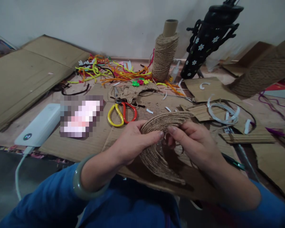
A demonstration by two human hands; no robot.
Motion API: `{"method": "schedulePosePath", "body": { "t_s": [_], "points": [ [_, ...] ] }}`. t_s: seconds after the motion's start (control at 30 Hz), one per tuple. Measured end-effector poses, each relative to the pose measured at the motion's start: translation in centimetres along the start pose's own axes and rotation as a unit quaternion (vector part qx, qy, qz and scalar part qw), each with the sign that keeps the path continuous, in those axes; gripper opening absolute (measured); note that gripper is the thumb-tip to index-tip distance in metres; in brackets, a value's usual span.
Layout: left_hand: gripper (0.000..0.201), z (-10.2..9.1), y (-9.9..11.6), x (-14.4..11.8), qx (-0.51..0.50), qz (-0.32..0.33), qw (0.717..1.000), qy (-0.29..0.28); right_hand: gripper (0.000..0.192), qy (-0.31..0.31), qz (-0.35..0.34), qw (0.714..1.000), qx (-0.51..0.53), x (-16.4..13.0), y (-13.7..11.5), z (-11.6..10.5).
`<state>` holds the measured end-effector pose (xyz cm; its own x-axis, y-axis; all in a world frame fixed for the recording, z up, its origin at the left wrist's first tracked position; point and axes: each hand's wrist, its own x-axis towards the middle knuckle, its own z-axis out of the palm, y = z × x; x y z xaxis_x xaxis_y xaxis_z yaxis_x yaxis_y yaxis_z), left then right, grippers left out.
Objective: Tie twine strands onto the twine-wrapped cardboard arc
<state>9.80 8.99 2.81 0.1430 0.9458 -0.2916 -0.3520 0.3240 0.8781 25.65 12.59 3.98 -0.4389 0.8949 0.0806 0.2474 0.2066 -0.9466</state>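
Both my hands hold a crescent-shaped piece wrapped in brown jute twine (156, 148) in front of me, over a sheet of cardboard. My left hand (133, 141) grips its inner edge with the thumb on top. My right hand (192, 139) pinches the same spot from the right, fingertips nearly touching the left thumb. A pale green bangle (79, 183) sits on my left wrist. Blue sleeves cover both forearms.
Yellow and red handled scissors (121, 114) lie just beyond my hands. A tall spool of jute twine (165, 52) stands at the back, with colourful pipe cleaners (104, 71) to its left. A white power bank (39, 126) lies left. A black flowered object (204, 47) and cardboard scraps (228, 110) sit right.
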Motion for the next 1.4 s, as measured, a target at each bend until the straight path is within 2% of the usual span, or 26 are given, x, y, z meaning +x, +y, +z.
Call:
{"method": "schedulePosePath", "body": {
  "t_s": [0.2, 0.33, 0.5, 0.6, 0.7, 0.83, 0.97, 1.17, 1.4],
  "points": [
    [0.018, 0.1, 0.0, -0.1, -0.001, -0.007, 1.0, 0.005, 0.033, 0.026, -0.003, 0.998, -0.05, 0.1, 0.0, 0.1],
    [0.017, 0.1, 0.1, 0.0, -0.035, 0.013, 0.999, 0.023, 0.032, 0.013, -0.062, 0.993, -0.1, 0.3, 0.5, -0.5],
    [0.016, 0.1, 0.5, 0.2, -0.082, 0.056, 0.993, 0.069, 0.011, 0.111, -0.147, 0.954, -0.237, -0.1, 0.7, -1.2],
    [0.017, 0.0, 0.4, 0.4, -0.073, 0.095, 0.99, 0.077, 0.015, 0.054, -0.153, 0.955, -0.248, -0.5, 0.3, -0.8],
    [0.018, -0.2, 0.1, 0.5, -0.058, 0.122, 0.987, 0.092, 0.018, -0.023, -0.118, 0.964, -0.238, -0.6, -0.1, -0.3],
    [0.015, -0.2, -0.1, 0.4, -0.05, 0.126, 0.986, 0.099, 0.018, -0.077, -0.074, 0.968, -0.226, -0.3, -0.3, -0.1],
    [0.014, -0.2, 0.1, 0.5, -0.045, 0.131, 0.984, 0.11, 0.016, -0.078, -0.054, 0.978, -0.183, -0.1, -0.2, -0.1],
    [0.011, -0.2, 0.0, 0.6, -0.054, 0.136, 0.982, 0.117, 0.026, -0.087, -0.053, 0.974, -0.2, 0.0, 0.2, -0.1],
    [0.015, 0.0, -0.2, 0.4, -0.051, 0.148, 0.977, 0.147, 0.023, -0.113, -0.039, 0.973, -0.197, 0.2, 0.1, 0.1]
  ]
}}
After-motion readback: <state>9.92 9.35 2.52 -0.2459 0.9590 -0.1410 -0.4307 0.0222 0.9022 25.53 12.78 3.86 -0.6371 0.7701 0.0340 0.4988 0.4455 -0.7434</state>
